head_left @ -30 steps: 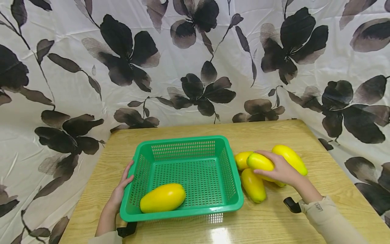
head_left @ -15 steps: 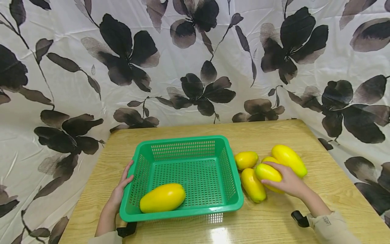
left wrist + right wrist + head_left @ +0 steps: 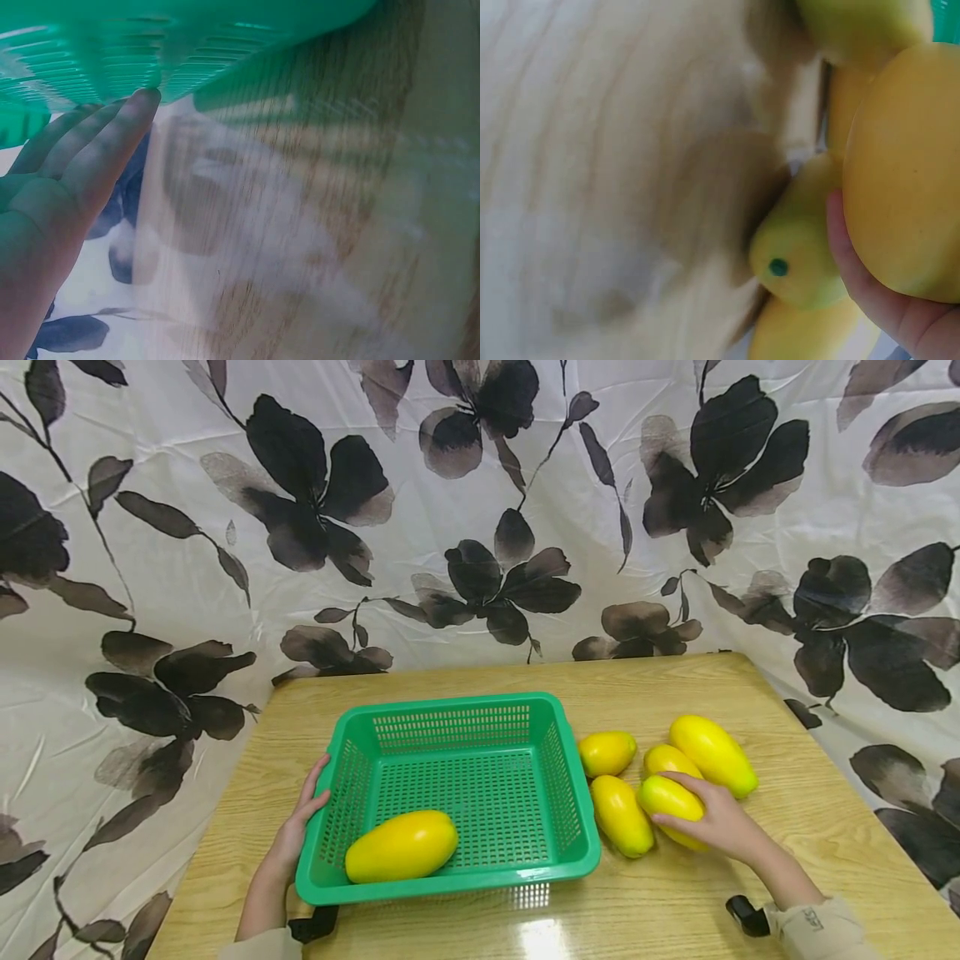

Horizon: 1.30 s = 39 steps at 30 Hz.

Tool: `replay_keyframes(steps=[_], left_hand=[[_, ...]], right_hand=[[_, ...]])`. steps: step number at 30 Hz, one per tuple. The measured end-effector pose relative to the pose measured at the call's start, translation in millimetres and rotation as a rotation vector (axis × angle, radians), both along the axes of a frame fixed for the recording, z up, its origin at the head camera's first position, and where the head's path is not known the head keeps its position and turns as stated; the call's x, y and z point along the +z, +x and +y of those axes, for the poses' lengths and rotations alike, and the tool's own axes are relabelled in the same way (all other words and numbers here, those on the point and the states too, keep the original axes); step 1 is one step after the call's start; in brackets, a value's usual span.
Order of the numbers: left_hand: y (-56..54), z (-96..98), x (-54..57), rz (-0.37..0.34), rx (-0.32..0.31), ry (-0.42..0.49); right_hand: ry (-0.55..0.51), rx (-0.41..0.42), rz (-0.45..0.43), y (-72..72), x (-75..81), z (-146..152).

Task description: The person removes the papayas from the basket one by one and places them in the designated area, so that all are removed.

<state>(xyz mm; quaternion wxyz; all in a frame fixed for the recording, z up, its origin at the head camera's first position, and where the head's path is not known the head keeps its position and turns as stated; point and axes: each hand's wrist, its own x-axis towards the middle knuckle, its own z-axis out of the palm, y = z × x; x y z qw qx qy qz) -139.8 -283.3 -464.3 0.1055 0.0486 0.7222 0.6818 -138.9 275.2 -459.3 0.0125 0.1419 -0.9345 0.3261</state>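
Observation:
In the head view, my right hand (image 3: 716, 814) grips a yellow mango (image 3: 670, 797) with a greenish tip. Fingers and thumb lie on opposite sides of it. The right wrist view shows this held mango (image 3: 907, 172) large, above another mango (image 3: 795, 255) with a dark green stem end. Around the hand lie a partly hidden mango (image 3: 667, 760), a larger mango (image 3: 712, 752) behind, and two more by the basket, a front mango (image 3: 622, 814) and a back mango (image 3: 607, 753). My left hand (image 3: 291, 837) rests against the green basket (image 3: 457, 885), its fingers (image 3: 105, 165) extended along the outer wall.
Inside the basket, a large yellow mango (image 3: 401, 847) lies at the front left. Everything stands on a light wooden table (image 3: 465, 935). Behind it hangs a white cloth (image 3: 420, 510) with dark flowers.
My right hand has drawn the held mango toward the right and slightly nearer, away from the basket, uncovering the mangoes behind it. My left hand and the basket have stayed put.

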Motion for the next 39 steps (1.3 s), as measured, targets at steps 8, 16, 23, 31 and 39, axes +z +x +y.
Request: replay_keyframes(steps=[8,16,23,31,39], left_hand=[[-1.2,0.8,-0.4,-0.014,0.002,0.0],[-0.8,1.3,-0.2,-0.017,0.003,0.003],[-0.3,2.7,0.6,-0.022,0.003,0.001],[-0.3,1.5,1.3,-0.017,0.004,-0.004],[-0.8,1.2,0.5,-0.008,0.013,0.005]], right_hand=[[0.007,-0.014,-0.035,1.5,-10.3,3.1],[0.01,0.013,-0.002,-0.1,-23.4,4.0],[0.007,0.027,-0.003,-0.7,-29.6,4.5],[0.024,0.035,0.02,-2.9,-35.6,4.2],[0.026,0.05,0.019,-3.4,-34.2,0.6]])
